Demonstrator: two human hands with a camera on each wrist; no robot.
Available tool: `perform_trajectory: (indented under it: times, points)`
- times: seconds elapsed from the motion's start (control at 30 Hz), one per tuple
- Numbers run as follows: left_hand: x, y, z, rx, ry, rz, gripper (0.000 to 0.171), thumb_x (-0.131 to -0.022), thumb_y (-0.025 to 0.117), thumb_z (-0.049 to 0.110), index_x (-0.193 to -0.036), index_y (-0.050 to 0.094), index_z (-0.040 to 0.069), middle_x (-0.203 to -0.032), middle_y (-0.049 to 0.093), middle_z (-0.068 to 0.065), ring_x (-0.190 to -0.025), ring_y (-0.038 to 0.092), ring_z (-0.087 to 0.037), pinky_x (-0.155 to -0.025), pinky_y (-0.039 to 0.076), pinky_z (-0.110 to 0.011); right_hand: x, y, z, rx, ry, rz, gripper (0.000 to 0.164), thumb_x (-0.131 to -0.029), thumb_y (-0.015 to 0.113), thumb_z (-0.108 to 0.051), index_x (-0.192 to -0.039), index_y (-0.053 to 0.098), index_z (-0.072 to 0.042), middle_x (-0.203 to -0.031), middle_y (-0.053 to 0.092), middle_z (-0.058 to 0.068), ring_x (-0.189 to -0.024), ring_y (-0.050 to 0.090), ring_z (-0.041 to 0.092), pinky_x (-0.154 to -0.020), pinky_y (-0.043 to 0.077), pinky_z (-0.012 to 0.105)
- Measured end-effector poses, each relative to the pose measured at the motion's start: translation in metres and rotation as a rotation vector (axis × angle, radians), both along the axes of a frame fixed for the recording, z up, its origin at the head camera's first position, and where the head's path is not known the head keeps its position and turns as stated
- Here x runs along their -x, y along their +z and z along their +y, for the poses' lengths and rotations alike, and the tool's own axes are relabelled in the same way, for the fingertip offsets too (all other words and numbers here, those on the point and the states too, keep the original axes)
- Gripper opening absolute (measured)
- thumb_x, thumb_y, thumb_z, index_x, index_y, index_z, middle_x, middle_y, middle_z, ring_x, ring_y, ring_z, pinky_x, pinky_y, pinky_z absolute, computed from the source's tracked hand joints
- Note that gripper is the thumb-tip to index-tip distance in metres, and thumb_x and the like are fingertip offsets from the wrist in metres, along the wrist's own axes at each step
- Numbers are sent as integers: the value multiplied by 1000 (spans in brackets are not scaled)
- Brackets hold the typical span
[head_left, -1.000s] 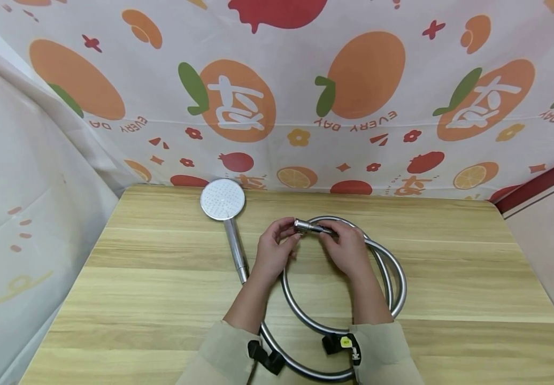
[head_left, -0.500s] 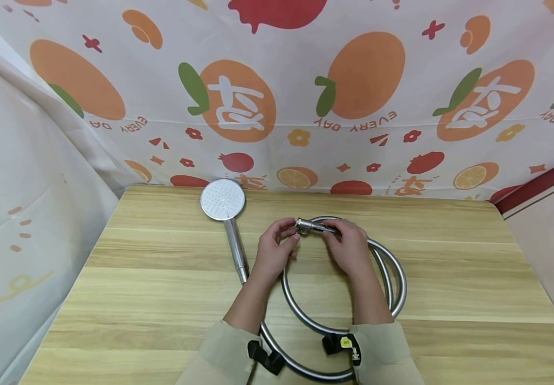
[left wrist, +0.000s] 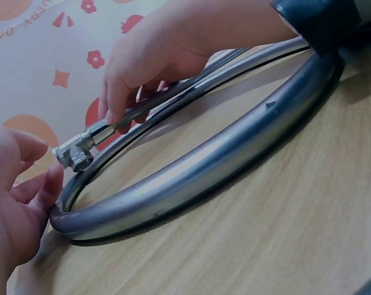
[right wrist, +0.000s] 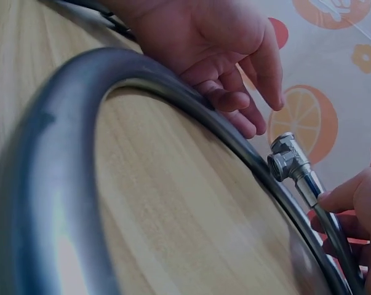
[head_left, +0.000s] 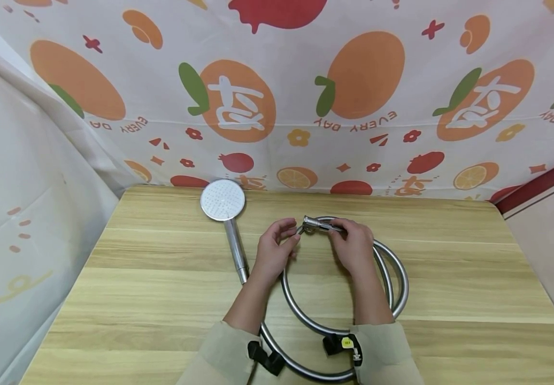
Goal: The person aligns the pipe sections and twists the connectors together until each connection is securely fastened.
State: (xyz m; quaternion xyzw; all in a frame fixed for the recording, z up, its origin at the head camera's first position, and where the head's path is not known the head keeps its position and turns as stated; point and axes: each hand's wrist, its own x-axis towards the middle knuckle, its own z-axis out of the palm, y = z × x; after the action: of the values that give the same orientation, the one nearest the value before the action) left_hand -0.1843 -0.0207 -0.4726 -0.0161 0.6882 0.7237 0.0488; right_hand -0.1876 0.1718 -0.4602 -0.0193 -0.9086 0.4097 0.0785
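My right hand pinches the end of a silver shower hose, just behind a chrome fitting with a short side outlet. In the right wrist view that metal fitting stands out past the thumb and fingertips, its round outlet to one side. My left hand holds nothing; its fingers are loosely bent, thumb apart, a short way left of the fitting. The left wrist view has the left fingertips close to the fitting. The rest of the hose lies coiled on the table around and under both forearms.
A chrome hand shower with a white spray face lies left of the hands, its handle's lower end near the left forearm. Behind the wooden table hangs a fruit-print cloth. Black wrist cameras sit at both sleeves.
The right hand has shifted a little right with the hose end and fitting, away from the left fingertips, so the gap between them has grown. The left hand has stayed in place.
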Motion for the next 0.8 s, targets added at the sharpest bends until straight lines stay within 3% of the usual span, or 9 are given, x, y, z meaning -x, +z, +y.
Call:
perform_trajectory:
  times: [0.2, 0.33, 0.43, 0.67, 0.8]
  points:
    - [-2, 0, 0, 5, -3, -2, 41, -91, 65, 2, -131, 57, 2, -133, 59, -15, -117, 59, -26, -61, 57, -28, -3, 4, 3, 26, -19, -80, 27, -93, 67, -25, -116, 71, -11, -108, 73, 8, -114, 61, 31, -118, 20, 50]
    - [-3, -1, 0, 6, -11, -10, 41, -92, 65, 2, -132, 56, 2, -133, 59, -16, -117, 59, -26, -63, 58, -31, -5, 7, 4, 27, 18, -102, 34, -96, 64, -29, -124, 67, -10, -120, 70, 10, -123, 58, 32, -122, 7, 54]
    - [-3, 0, -1, 3, -22, -14, 41, -92, 65, 4, -133, 56, 2, -135, 58, -16, -119, 58, -28, -65, 59, -34, -6, 11, 5, 49, 36, -107, 38, -97, 62, -32, -128, 65, -11, -129, 65, 10, -130, 53, 32, -122, 6, 54]
    - [-4, 6, 0, 45, -44, 12, 41, -93, 65, 7, -133, 56, 4, -134, 59, -13, -121, 57, -28, -75, 59, -38, -8, 24, 3, 89, 52, -86, 42, -95, 64, -33, -132, 62, -14, -135, 61, 8, -130, 52, 29, -111, 38, 50]
    - [-6, 19, -4, 133, -63, 78, 43, -93, 65, 12, -135, 56, 8, -136, 58, -14, -125, 55, -26, -91, 56, -39, -11, 33, 2, 54, 66, -82, 48, -96, 63, -34, -140, 56, -16, -144, 53, 11, -137, 44, 32, -113, 34, 53]
